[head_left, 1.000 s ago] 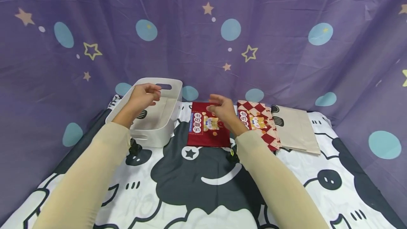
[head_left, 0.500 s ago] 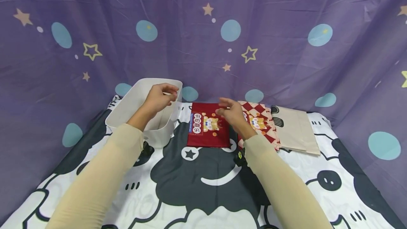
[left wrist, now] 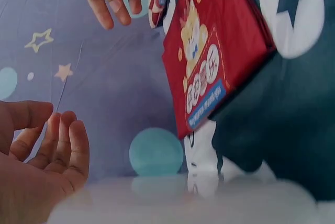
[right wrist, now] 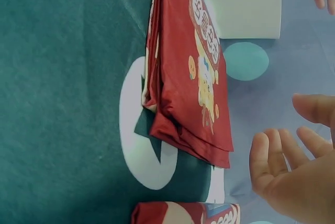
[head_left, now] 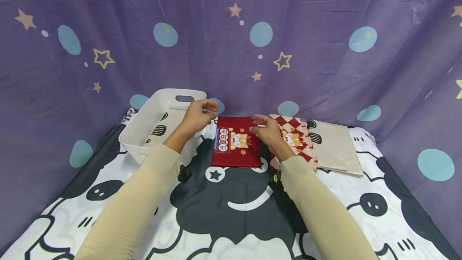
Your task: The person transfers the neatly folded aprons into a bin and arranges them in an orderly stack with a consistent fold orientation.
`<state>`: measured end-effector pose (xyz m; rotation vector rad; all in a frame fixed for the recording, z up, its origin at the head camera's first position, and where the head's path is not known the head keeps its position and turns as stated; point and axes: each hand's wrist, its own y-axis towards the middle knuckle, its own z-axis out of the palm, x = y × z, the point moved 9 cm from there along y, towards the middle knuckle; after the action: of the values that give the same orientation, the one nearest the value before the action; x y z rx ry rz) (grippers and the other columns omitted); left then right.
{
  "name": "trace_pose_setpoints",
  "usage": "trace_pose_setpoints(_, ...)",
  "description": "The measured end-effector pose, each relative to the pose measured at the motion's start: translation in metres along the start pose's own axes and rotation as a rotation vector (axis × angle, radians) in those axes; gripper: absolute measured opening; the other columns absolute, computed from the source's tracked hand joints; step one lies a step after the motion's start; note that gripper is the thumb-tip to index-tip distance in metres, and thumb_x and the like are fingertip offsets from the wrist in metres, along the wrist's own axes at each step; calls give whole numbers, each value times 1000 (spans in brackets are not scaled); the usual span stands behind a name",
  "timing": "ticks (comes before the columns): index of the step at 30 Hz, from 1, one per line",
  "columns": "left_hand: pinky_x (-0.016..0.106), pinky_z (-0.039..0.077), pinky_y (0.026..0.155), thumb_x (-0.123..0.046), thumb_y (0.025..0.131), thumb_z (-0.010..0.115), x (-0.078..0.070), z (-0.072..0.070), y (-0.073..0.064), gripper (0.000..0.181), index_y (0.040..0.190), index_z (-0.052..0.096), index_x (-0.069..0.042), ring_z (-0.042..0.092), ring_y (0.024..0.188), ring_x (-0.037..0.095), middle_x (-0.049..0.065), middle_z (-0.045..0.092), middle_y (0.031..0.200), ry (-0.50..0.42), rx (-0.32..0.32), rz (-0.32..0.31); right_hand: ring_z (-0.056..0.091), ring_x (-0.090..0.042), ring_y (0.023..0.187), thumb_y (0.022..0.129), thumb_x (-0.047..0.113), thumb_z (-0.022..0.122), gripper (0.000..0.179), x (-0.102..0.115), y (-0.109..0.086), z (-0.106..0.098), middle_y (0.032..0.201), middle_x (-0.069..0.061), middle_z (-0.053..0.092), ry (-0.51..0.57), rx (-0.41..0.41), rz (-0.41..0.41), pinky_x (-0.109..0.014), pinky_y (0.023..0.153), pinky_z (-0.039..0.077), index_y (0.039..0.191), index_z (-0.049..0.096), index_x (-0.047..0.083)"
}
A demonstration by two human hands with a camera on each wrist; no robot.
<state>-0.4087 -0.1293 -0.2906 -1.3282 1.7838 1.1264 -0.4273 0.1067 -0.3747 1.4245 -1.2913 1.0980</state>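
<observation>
My left hand (head_left: 199, 116) hovers over the right rim of a white plastic bin (head_left: 138, 131), fingers loosely bent and holding nothing. Inside the bin lies a beige folded cloth (head_left: 173, 121) with black prints. A folded red cloth (head_left: 236, 157) with a cartoon animal and white-circled characters lies to the bin's right. Near that cloth's right edge my right hand (head_left: 268, 133) is raised, its fingers spread loosely with nothing in them. In the right wrist view, layered folds show along the edge of the red cloth (right wrist: 178, 77).
Right of my right hand lies a red-and-cream checked folded cloth (head_left: 306, 153), partly covered by my arm. Beside it is another beige folded cloth (head_left: 339, 147). A purple curtain (head_left: 223, 43) hangs behind the black-and-white patterned table cover (head_left: 223, 187).
My left hand has moved right, from above the bin's inside to its right rim. My right hand has shifted slightly right and down. The cloths have stayed in place.
</observation>
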Motion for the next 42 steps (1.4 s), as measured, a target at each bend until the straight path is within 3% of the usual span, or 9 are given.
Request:
trace_pose_setpoints(5,28,58,73,9,91,62,2,19,-1,39,130,64,2,68,96,35,21,66,118,-50,3,-8,60,-29,117,95,5,71,51,-12,2,-4,140,-22,58,16,-3,52,-52,101,51,144,57,7)
trace_pose_setpoints(11,28,54,76,5,94,63,16,41,-7,40,133,64,-2,63,97,27,21,65,122,-66,-8,-84,61,-32,121,98,9,66,48,-27,1,-9,136,-19,60,15,0,126,-51,103,51,145,55,6)
trace_pose_setpoints(17,48,58,85,4,96,62,39,57,-11,39,135,63,1,60,95,23,22,64,124,-156,-21,-185,60,-30,121,100,12,64,47,-38,-1,-11,133,-17,65,22,22,162,-50,104,51,146,55,5)
trace_pose_setpoints(20,47,57,85,4,95,62,49,60,-12,40,135,62,1,60,98,25,24,62,126,-153,-41,-217,61,-29,120,100,13,63,47,-41,0,-12,132,-16,66,9,24,160,-49,103,51,145,55,5)
trace_pose_setpoints(26,37,51,94,7,88,66,70,63,-15,50,137,60,2,57,116,31,27,62,130,-52,-65,-298,62,-29,114,100,12,64,45,-40,-1,-11,129,-18,65,-34,34,155,-46,97,55,143,56,2)
trace_pose_setpoints(31,41,48,98,6,85,69,79,60,-20,52,136,61,0,58,111,31,24,63,123,12,-102,-364,64,-32,112,99,10,65,46,-38,0,-10,128,-21,64,-94,53,148,-43,91,58,142,55,-1)
trace_pose_setpoints(36,36,50,87,2,85,69,85,56,-24,51,135,62,-1,60,97,25,20,67,115,57,-123,-402,64,-25,93,97,13,68,48,-35,1,-8,122,-21,63,-243,86,128,-33,76,60,140,55,-4)
trace_pose_setpoints(39,31,52,76,3,85,65,91,57,-26,52,137,60,3,58,89,22,20,66,110,11,-120,-425,62,-19,82,97,14,68,49,-34,1,-4,119,-21,61,-286,114,128,-27,68,56,140,54,-6)
trace_pose_setpoints(42,30,50,74,5,84,63,98,58,-26,55,138,57,4,57,88,22,21,64,108,-22,-123,-449,60,-16,77,97,13,67,50,-35,1,-2,121,-21,59,-291,126,149,-24,67,55,141,53,-6)
